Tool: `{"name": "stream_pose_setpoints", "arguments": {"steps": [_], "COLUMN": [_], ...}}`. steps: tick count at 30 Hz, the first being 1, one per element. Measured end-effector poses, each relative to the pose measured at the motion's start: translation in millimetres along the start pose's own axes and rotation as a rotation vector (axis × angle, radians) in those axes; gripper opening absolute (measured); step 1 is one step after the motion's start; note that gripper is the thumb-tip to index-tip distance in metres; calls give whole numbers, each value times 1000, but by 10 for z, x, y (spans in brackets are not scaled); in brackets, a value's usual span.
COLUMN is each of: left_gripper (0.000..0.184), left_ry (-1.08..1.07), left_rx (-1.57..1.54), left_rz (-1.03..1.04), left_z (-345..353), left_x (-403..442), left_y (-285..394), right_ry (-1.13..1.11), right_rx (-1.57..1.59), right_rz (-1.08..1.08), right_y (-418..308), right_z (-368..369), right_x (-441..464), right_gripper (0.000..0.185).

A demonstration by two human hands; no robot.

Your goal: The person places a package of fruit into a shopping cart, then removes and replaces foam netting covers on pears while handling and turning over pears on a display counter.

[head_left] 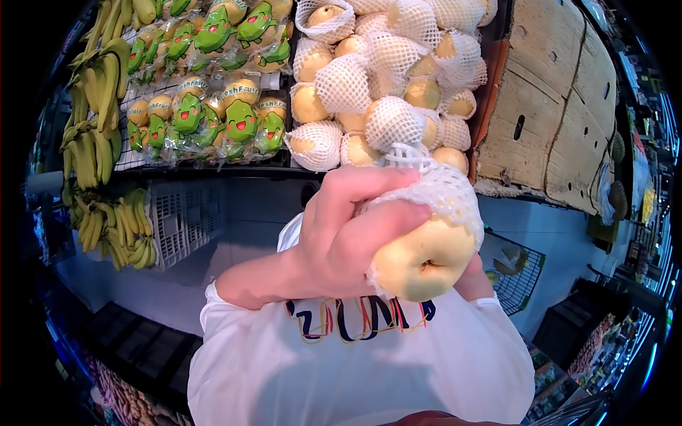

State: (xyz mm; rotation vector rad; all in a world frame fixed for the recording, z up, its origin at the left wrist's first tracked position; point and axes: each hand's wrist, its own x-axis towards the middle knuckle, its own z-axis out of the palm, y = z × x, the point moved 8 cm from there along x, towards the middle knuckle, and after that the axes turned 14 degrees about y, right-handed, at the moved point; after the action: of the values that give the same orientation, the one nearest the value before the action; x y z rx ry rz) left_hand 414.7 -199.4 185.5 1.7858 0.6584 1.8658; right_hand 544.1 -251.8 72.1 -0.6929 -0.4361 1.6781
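My left hand [341,238] is closed around a round, pale yellow pear [433,248], held up close to the camera in front of my chest. A white foam net sleeve [444,186] covers the pear's upper part, and my thumb and fingers press on the netting. The lower end of the fruit is bare, with its dark hollow facing me. Behind the pear, only a bit of my right forearm [474,280] shows; my right hand is hidden by the fruit. Just beyond lies a heap of similar pears in foam nets [391,121].
Bagged fruit with green cartoon prints [241,117] sits left of the pear heap, with bunches of bananas [103,85] farther left. A white plastic crate [186,220] stands below. Flattened cardboard [543,99] covers the right section. A dark wire basket [515,273] is low at right.
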Motion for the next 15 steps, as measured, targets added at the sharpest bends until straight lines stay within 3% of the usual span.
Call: {"name": "stream_pose_setpoints", "arguments": {"steps": [5, 9, 15], "left_gripper": [64, 74, 101], "left_ry": [-16, -47, -176], "left_rx": [22, 13, -252], "left_rz": [3, -19, -341], "left_z": [-16, -9, 3], "left_x": [9, 36, 10], "left_y": [-9, -40, -208], "right_ry": [-51, -178, -292], "right_rx": [-66, -250, -465], "right_rz": [-55, -244, -468], "right_y": [-57, -203, -346], "right_z": [47, 164, 263], "right_x": [11, 56, 77], "right_gripper": [104, 105, 107]}}
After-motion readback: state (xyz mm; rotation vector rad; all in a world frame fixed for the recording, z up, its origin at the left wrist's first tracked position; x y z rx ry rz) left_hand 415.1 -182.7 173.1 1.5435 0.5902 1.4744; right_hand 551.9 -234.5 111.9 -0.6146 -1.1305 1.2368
